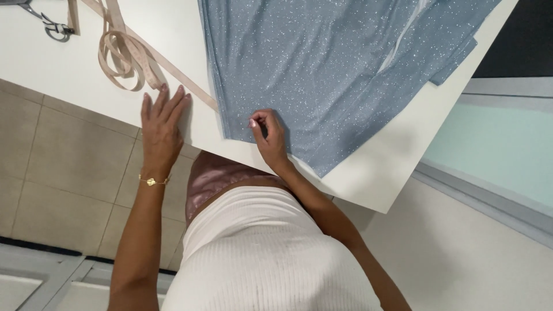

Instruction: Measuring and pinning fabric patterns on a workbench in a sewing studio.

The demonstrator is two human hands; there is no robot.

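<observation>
Sparkly blue-grey fabric (340, 69) spread over upper centre of white table (69, 69), right hand (268, 138) pinching its near edge at centre frame, left hand (161, 124) flat, fingers spread, touching beige measuring tape (129, 57) just left of it.

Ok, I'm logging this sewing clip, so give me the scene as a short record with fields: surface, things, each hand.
surface: white table
fabric: blue-grey, speckled, spread flat
tape: beige measuring tape, looped, one end running to the fabric's edge
scissors: at far corner, partly out of frame
left hand: flat on the table, fingertips at the tape, gold bracelet on wrist
right hand: fingers pinched on the fabric near its edge
</observation>
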